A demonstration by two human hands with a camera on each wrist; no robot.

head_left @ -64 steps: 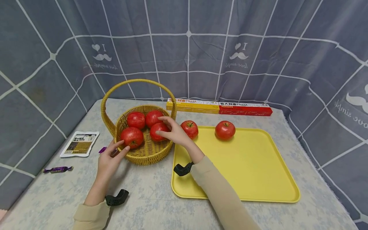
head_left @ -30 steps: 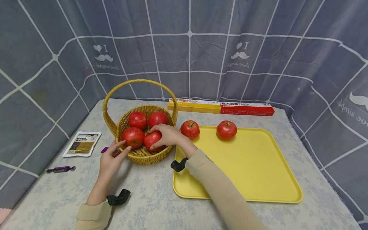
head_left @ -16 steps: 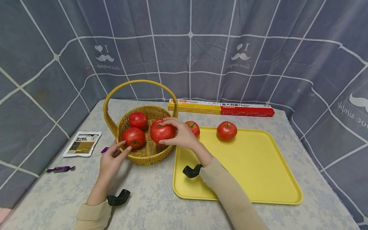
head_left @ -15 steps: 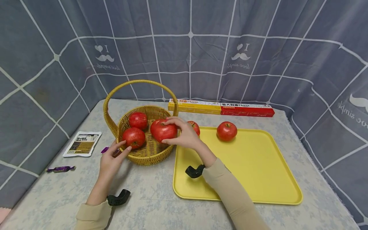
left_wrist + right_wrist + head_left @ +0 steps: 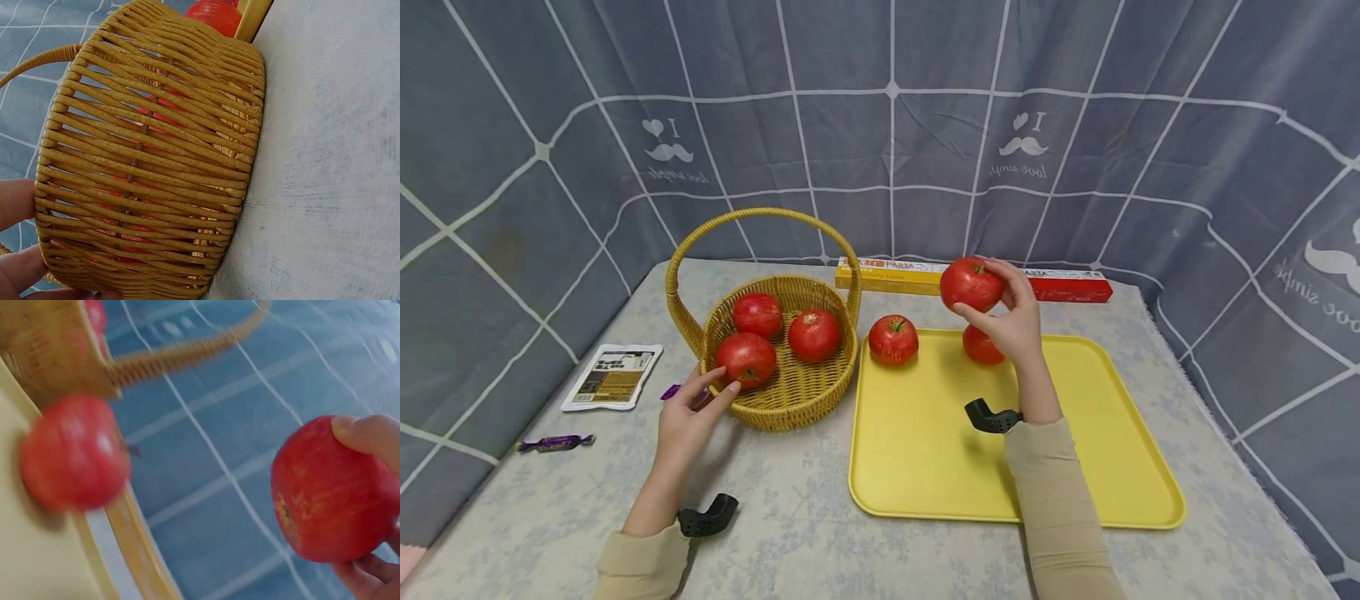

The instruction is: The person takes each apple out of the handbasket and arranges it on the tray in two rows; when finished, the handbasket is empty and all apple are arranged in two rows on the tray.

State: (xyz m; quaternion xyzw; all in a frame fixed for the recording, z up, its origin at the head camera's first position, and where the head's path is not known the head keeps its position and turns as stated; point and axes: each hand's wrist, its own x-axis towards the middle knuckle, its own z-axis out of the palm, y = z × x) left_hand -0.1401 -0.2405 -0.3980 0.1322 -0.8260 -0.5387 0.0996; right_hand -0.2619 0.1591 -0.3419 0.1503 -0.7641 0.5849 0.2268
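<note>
My right hand [image 5: 1017, 323] holds a red apple [image 5: 967, 285] in the air above the back part of the yellow tray [image 5: 947, 433]. The right wrist view shows the thumb on one side of this apple [image 5: 331, 494] and fingers beneath it. With my left hand [image 5: 683, 423] I grip the near left rim of the wicker basket [image 5: 790, 417]; the left wrist view shows fingers at the woven rim [image 5: 47, 187]. Three apples sit in the basket, one of them [image 5: 815, 336] on its right side. On the tray lie an apple [image 5: 893, 340] at the back left corner and another [image 5: 981, 346], partly hidden by the right hand.
A yellow pasta box [image 5: 891, 277] and a red one [image 5: 1071, 289] lie end to end along the back. To the left are a flat white packet [image 5: 613, 377] and a purple wrapped candy [image 5: 556, 443]. A grey checked curtain [image 5: 865, 142] surrounds the table.
My right hand has taken an apple from the right of the basket and carried it right, over the tray. The left hand has stayed on the basket rim.
</note>
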